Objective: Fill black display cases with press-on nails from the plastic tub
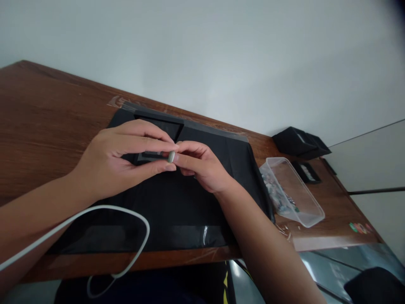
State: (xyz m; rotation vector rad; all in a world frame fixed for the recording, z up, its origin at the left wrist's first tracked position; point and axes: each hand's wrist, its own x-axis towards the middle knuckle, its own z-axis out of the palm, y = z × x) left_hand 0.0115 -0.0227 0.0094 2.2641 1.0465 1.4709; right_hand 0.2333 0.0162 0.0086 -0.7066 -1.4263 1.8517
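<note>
Above the black cloth (pixel 196 211), my left hand (pixel 123 158) and my right hand (pixel 205 166) meet at the fingertips. Between them is a small, rounded, grey-green piece with a pale edge (pixel 171 156), which looks like a polished stone or bead. My left thumb and fingers pinch it from the left. From the other side my right thumb presses against it, with the right fingers curled behind. Fingers cover part of the piece. Behind my left hand, a black tray (pixel 180 126) lies on the cloth, mostly hidden.
To the right, a clear plastic box (pixel 308 207) holds many small packets or pieces. Black bins (pixel 294 141) and a small black tray (pixel 316 177) stand beyond it. A white cable (pixel 139 214) loops across the lower left. The wooden table (pixel 47 122) meets a pale wall.
</note>
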